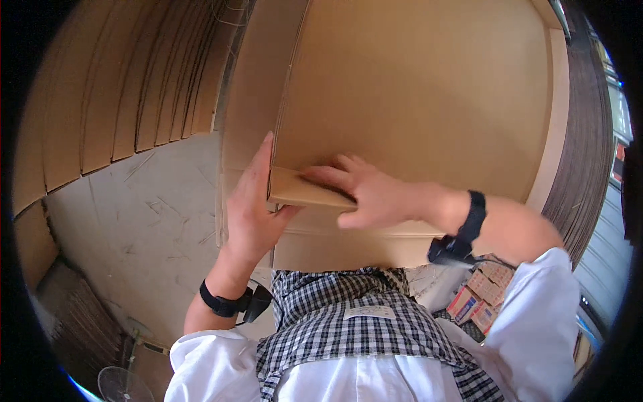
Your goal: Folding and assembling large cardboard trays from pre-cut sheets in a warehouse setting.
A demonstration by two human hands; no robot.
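A large brown cardboard sheet (415, 87) with creased edges lies in front of me, its near and left sides partly folded. At its near left corner, a narrow cardboard flap (295, 189) stands folded up. My left hand (251, 208) grips that corner, its fingers stretched along the left side and its thumb under the flap's near edge. My right hand (372, 191) straddles the same flap farther right, fingers on the far side and thumb on the near side. Its fingertips are slightly blurred. The sheet's far end runs out of view.
Upright cardboard sheets (127, 80) stand in a row at the far left, above a pale, littered floor (154, 194). More stacked cardboard (80, 315) lies at the lower left. A dark-edged stack (579, 134) rises along the right. Small printed boxes (479, 291) sit beyond my right elbow.
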